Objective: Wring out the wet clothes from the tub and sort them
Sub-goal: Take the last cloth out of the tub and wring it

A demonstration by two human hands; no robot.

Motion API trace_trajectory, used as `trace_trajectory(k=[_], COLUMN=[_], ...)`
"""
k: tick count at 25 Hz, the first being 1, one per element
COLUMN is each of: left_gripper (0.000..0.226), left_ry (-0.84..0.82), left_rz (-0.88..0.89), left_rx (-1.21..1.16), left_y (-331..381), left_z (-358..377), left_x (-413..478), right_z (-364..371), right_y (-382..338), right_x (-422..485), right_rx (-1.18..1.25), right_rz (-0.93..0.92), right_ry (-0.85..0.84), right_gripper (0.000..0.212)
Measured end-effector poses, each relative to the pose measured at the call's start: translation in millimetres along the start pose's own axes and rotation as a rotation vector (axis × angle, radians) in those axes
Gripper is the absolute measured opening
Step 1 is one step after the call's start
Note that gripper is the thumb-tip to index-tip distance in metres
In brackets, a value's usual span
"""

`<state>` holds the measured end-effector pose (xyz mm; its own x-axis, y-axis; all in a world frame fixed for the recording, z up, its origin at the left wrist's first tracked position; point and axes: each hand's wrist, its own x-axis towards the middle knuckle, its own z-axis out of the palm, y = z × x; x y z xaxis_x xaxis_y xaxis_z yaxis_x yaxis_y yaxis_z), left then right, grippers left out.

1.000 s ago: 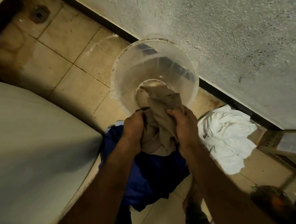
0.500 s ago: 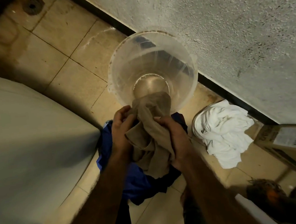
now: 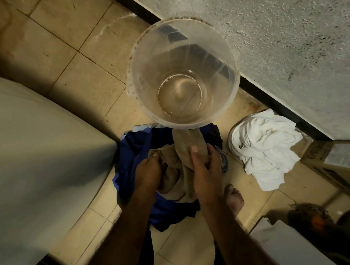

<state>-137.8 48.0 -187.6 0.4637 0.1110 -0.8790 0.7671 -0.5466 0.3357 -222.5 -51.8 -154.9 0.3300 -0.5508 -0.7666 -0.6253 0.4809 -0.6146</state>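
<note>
Both left hand (image 3: 148, 174) and right hand (image 3: 206, 170) clutch the tan cloth (image 3: 175, 175), moved from tub (image 3: 135, 76) (now just water) to the blue pile (image 3: 129, 156) at its six o'clock.

Single wide-angle camera, on my head. Looks forward and steeply down at floor (image 3: 62, 64). Near: tub (image 3: 141, 58) mid-frame.

The tub (image 3: 148, 60) at twelve o'clock was clear plastic, smooth and faintly glossy (its rim looked grimy). The tan garment (image 3: 173, 173) at centre was soft, matt, creased cloth, as were the blue garment (image 3: 129, 153) under it and the white garment (image 3: 263, 145) at three o'clock. The wall (image 3: 277, 26) at one o'clock was rough, pebbled plaster. The floor tiles (image 3: 60, 58) were smooth and dull-sheened, and the box (image 3: 321, 156) at four o'clock was matt cardboard.
</note>
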Motion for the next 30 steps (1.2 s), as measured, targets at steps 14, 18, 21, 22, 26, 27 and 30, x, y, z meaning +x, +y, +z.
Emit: trace_trajectory(k=[14,18,21,22,26,27,30], left_gripper=[0.08,0.086,0.078,0.074,0.055,0.052,0.058], left_ry=[-0.195,-0.297,-0.071,0.02,0.225,0.162,-0.1], left_rz=[0.351,0.343,0.527,0.591,0.773,0.758,0.682], left_rx=[0.985,1.044,0.974,0.982,1.036,1.047,1.081], left_y=[-80.4,-94.7,-89.8,-87.5,-92.2,-96.7,-109.6], left_z=[15.3,3.1,-2.8,-2.2,10.5,14.2,20.2], left_x=[88.1,110.6,77.7,67.2,45.4,49.9,68.8], right_z=[32.9,35.4,29.2,25.0,17.4,17.6,14.0], right_y=[120.3,132.5,120.5,115.5,114.7,120.6,134.3], right_x=[103.5,109.9,80.9,70.9,57.5,62.9,89.1], right_rx=[-1.167,-1.229,-1.241,-1.232,-1.155,-1.12,-0.954], right_rz=[-0.183,-0.091,-0.292,-0.347,-0.347,-0.31,-0.098], right_ry=[-0.468,-0.535,-0.277,-0.167,-0.038,-0.125,-0.489], right_gripper=[0.068,0.062,0.063,0.063,0.055,0.055,0.068])
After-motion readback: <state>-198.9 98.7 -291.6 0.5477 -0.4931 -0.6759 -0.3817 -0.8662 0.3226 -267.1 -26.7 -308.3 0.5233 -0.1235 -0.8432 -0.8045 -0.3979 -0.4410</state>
